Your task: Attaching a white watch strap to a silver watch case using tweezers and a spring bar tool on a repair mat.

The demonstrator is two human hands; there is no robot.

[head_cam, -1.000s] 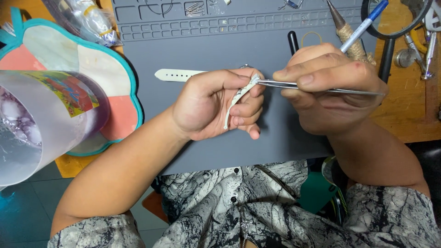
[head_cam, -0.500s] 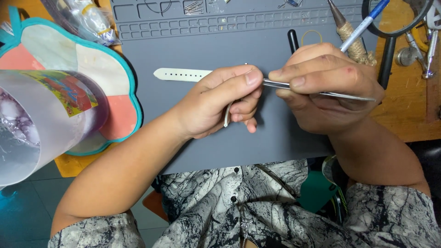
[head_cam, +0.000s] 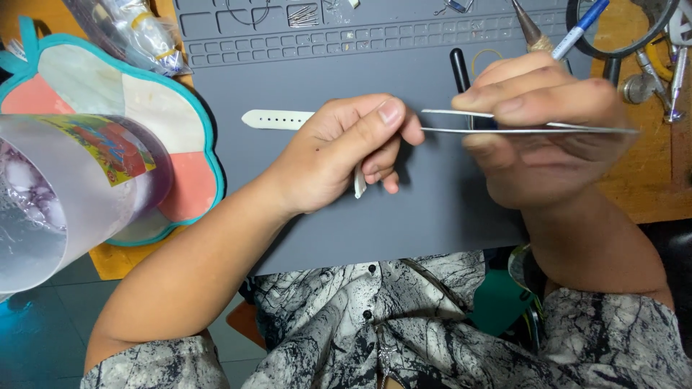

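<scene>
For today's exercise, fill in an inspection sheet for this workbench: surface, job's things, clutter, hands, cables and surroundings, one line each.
Surface: grey work mat on an orange-brown table.
Job's things: white strap lying on the mat, partly hidden by the left hand; a white strap end shows below its fingers; metal tweezers pointing towards that hand.
Clutter: translucent cup, scalloped pad, plastic bag, blue pen, magnifier, small metal tools.
Hands: left hand closed on the strap; right hand pinching the tweezers.
Cables: nothing seen.
Surroundings: teal floor, patterned clothing.
</scene>
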